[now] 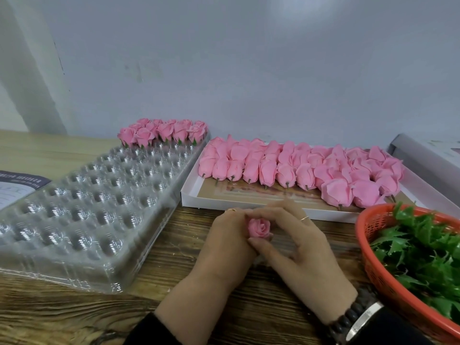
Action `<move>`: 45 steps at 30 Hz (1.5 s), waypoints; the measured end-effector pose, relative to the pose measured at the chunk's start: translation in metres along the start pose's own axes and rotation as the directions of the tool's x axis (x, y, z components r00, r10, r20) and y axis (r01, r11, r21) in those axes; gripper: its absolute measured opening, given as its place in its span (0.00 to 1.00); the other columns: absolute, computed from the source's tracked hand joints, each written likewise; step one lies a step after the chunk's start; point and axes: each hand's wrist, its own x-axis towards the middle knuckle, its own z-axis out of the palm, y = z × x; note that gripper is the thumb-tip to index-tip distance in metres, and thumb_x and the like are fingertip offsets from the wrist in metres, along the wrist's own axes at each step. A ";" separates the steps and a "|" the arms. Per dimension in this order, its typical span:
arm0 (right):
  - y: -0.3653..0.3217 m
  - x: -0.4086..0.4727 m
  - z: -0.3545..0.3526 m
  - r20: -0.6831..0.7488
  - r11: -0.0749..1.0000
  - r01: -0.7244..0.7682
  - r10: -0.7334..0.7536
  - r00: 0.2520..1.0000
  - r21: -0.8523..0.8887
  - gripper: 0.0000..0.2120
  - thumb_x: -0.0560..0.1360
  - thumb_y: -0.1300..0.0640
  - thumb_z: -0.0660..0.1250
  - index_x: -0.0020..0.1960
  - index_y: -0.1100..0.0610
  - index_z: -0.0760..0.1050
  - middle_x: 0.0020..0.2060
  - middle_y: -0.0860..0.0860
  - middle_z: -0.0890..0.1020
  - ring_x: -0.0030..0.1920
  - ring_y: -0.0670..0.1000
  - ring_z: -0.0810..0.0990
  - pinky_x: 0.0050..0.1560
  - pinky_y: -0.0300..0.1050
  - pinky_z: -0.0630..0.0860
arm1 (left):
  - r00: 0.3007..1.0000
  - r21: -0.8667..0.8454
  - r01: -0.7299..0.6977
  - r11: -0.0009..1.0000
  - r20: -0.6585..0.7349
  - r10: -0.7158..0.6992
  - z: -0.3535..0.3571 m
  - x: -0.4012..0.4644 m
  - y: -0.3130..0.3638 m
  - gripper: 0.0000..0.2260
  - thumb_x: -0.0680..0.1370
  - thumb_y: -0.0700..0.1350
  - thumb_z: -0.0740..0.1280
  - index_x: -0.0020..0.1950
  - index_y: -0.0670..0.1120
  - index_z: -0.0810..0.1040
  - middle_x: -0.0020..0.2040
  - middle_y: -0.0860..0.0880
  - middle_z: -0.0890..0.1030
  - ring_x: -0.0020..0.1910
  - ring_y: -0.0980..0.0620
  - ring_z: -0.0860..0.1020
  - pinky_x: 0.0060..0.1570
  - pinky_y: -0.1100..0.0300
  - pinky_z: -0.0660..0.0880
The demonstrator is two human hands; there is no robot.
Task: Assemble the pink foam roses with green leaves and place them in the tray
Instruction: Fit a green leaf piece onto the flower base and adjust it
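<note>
One pink foam rose (259, 228) in work, held over the wooden table (174, 250) between both hands. Left hand (224, 242): fingers curled round the rose's left side and underside, gripping it. Right hand (296, 247): thumb and forefinger pinch the rose from the right, other fingers loosely bent. Rose's long axis runs roughly toward and away from the camera; open bloom faces up toward the camera, base hidden in the fingers. Whether a leaf is fitted on it cannot be told.

Clear plastic tray (82, 202), one, left of the hands, long side running diagonally away. Finished roses (161, 131) stand in its far end only, about ten, exact count uncertain; blooms up, green bases down in the cups.

White shallow box (194, 195), one, beyond the hands. Loose rose heads (286, 165) lie in overlapping rows, too many and too overlapped to count; most lie on their sides, stem stubs pointing toward the person.

Orange mesh basket (373, 257), one, right edge of view, holding a heap of green leaves (418, 247), uncountable.

Each hand wears one ring; the right wrist carries a dark bead bracelet (348, 317)
</note>
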 end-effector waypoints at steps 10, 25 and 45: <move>0.007 0.000 -0.001 -0.113 0.991 -0.102 0.111 0.987 0.083 0.08 0.70 0.61 0.71 0.40 0.48 0.78 0.40 0.44 0.78 0.43 0.43 0.76 0.46 0.33 0.73 | 0.999 -0.086 0.032 0.996 0.040 -0.028 0.005 0.000 -0.003 0.21 0.63 0.49 0.70 0.55 0.57 0.72 0.46 0.52 0.75 0.47 0.54 0.72 0.46 0.61 0.70; -0.002 0.003 -0.004 -0.021 0.996 0.055 -0.056 0.998 -0.074 0.02 0.70 0.60 0.68 0.42 0.55 0.79 0.41 0.41 0.76 0.46 0.39 0.76 0.48 0.29 0.71 | 0.997 -0.116 0.077 0.990 0.008 -0.076 0.009 -0.001 -0.002 0.25 0.68 0.40 0.70 0.64 0.49 0.69 0.50 0.47 0.79 0.50 0.51 0.75 0.45 0.68 0.70; -0.007 0.004 0.008 -0.168 0.996 -0.060 0.072 0.983 0.073 0.15 0.74 0.47 0.57 0.47 0.49 0.81 0.42 0.39 0.82 0.49 0.41 0.79 0.54 0.37 0.73 | 0.981 -0.163 -0.084 0.983 0.162 0.111 0.017 -0.008 0.009 0.07 0.74 0.44 0.63 0.48 0.52 0.79 0.36 0.63 0.75 0.42 0.66 0.76 0.40 0.74 0.71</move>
